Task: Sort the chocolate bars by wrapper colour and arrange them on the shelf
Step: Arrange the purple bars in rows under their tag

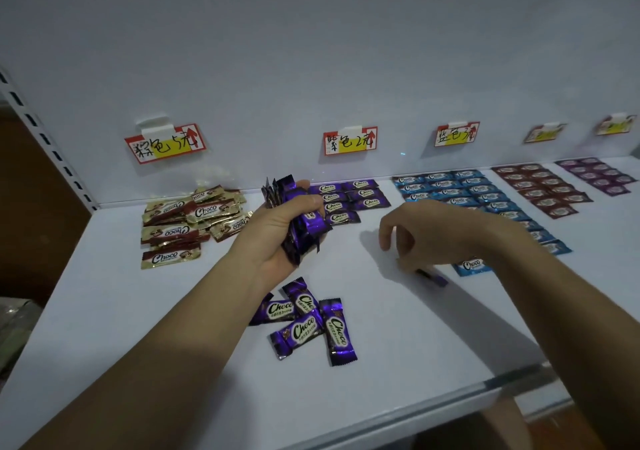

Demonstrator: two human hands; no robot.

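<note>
My left hand [280, 228] grips a bundle of purple chocolate bars [300, 238], held upright above the white shelf [398, 345]. Several loose purple bars [306, 320] lie in a small heap below my left wrist. Short rows of purple bars [356, 195] lie at the back wall under a purple label [349, 141]. My right hand [436, 235] hovers low over the shelf with its fingers curled down, and it pinches one purple bar [435, 278] that pokes out beneath it, mostly hidden.
A loose pile of gold-and-brown bars [187, 221] lies at the back left. Rows of blue bars [474, 190] run to the right of my right hand, then dark red rows [547, 188] and more purple rows [599, 174]. The shelf's front edge [450, 403] runs below.
</note>
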